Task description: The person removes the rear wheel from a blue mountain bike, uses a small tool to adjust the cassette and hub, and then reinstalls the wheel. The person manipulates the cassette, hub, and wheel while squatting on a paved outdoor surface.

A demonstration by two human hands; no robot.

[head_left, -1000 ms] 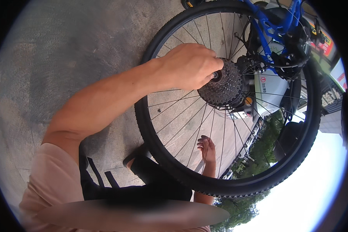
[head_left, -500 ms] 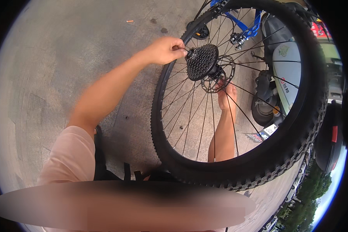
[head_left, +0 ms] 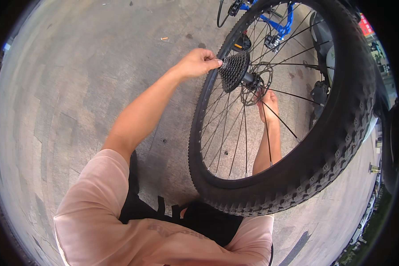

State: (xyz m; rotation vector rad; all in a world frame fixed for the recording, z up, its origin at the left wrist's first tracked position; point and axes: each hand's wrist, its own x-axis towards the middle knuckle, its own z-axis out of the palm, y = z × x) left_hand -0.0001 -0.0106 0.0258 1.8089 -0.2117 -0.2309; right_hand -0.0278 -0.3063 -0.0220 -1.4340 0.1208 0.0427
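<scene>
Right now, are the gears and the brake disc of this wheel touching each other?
Apart. The head view shows a clear gap between the gears and the brake disc, with the hub bridging it.

I count my left hand point(head_left: 200, 63) and right hand point(head_left: 269, 105): two. I also count one wheel point(head_left: 270, 195), one cassette point(head_left: 234, 73), one brake disc point(head_left: 248, 98).

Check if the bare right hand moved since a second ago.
Yes: against the small dark spot on grey pavement, the bare right hand shifted from below to above in the view.
</scene>
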